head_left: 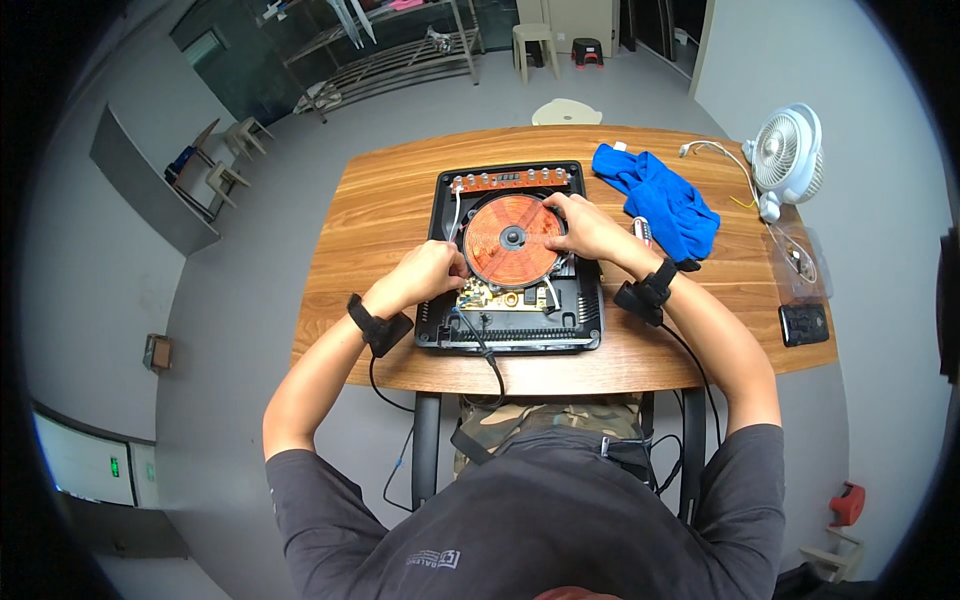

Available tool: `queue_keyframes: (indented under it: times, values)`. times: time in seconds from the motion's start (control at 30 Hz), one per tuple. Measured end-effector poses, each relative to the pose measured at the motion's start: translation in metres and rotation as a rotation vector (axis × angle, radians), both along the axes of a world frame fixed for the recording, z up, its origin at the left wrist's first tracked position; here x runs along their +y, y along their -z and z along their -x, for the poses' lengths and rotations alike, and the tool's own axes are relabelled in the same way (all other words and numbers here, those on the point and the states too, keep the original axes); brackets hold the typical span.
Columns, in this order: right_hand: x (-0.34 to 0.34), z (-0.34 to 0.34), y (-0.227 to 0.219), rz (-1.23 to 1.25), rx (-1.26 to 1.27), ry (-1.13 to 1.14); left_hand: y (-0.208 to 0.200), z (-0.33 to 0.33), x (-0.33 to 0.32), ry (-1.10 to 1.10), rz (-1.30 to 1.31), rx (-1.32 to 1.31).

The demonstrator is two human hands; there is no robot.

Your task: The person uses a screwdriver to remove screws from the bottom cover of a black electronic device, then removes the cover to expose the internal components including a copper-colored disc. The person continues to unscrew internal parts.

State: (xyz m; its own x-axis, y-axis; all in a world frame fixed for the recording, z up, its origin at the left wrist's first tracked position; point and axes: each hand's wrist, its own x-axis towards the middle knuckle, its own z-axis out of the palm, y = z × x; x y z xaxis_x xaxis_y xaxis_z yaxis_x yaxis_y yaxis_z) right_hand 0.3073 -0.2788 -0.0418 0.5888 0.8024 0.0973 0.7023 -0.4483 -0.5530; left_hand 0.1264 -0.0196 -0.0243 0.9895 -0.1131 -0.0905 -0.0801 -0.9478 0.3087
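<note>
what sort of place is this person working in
It looks like a plain indoor room used as a makeshift workshop: a wooden table bears an opened black appliance, while a pale stool and a metal rack stand beyond it.

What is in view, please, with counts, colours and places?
Table: 1, brown, centre
Casing: 1, black, on table
Coil: 1, orange, in casing
Circuit board: 1, yellowish, casing's near half
Cloth: 1, blue, right of casing
Fan: 1, white, table's right edge
Flat device: 1, black, near right corner
Rack: 1, grey, far floor
Stools: several, mostly pale, floor
Wristbands: 2, black, wrists
Left hand: 1, bare, coil's left
Right hand: 1, bare, coil's right
</note>
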Motion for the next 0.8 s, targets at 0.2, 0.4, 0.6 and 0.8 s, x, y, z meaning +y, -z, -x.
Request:
queue_keyframes:
  times: [0.2,0.4,0.6,0.8]
  values:
    - [-0.0010,-0.0014,0.0012,-0.012,-0.001,-0.020,0.0043,-0.0011,0.0014,0.027,0.021,-0.038]
    - [-0.0021,0.0014,0.0014,-0.002,0.000,-0.003,0.0025,0.0048,-0.0065,0.090,-0.065,-0.120]
    - [-0.0011,0.0026,0.0011,0.012,-0.003,-0.019,0.0024,0.0068,-0.0064,0.128,-0.089,-0.140]
    - [-0.0011,0.0036,-0.0052,0.053,0.009,-0.006,0.0063,-0.0026,0.0006,0.207,-0.047,-0.143]
